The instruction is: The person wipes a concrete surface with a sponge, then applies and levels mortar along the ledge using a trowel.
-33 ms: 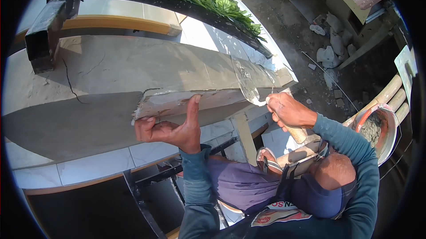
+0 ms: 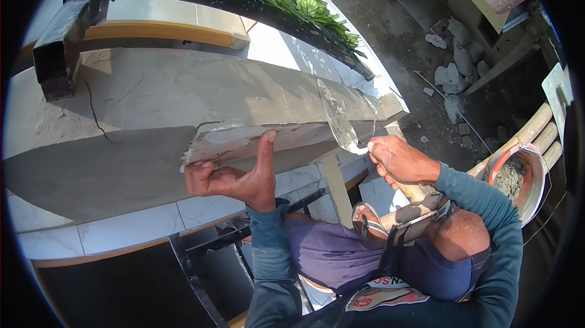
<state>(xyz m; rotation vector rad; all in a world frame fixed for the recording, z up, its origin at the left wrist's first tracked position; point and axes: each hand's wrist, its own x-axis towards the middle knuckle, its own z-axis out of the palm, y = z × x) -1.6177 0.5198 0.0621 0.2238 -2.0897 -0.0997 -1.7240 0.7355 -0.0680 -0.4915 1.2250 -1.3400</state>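
Right grip (image 2: 402,160) tight round trowel handle (image 2: 412,193), left grip (image 2: 244,179) half-open against pale board (image 2: 298,137)

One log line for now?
left hand: against pale strip | right hand: gripping trowel, blade at gray ledge | bucket: at right, gray mix inside

The lettering in view stands on the person's dark shirt (image 2: 445,313): a short row of capital letters (image 2: 389,281), red and white, near the front edge of the shirt. Only a few of the letters can be made out, too few for a whole word. Just below the row sits a pale printed panel (image 2: 402,296) with a red emblem (image 2: 364,302); any finer print there is too small to read.
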